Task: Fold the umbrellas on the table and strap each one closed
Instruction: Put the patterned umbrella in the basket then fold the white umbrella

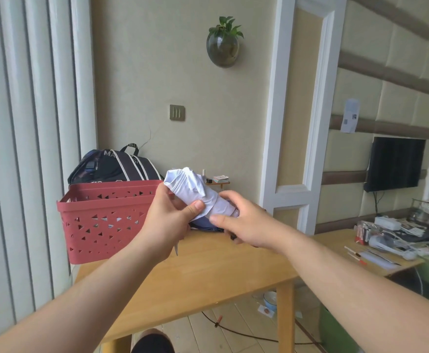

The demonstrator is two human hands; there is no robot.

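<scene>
The wooden table (208,271) carries one red basket (101,220) at its far left corner, probably there to take finished umbrellas. One white umbrella (208,197) is held above the table — raised so its canopy can be wrapped. The left hand (167,220) grasps the canopy end; the right hand (244,222) grips the handle end. One darker bundle (203,224), possibly a second umbrella, lies beneath.

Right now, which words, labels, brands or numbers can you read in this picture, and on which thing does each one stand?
"MA": white letters on the dark backpack behind the red basket; the rest of the word is hidden by a strap.
Other print on the backpack: too partial to read.
Paper sheet on the wall: too small and blurred.
Small box on the shelf: blurred.
White umbrella: no text visible.
</scene>
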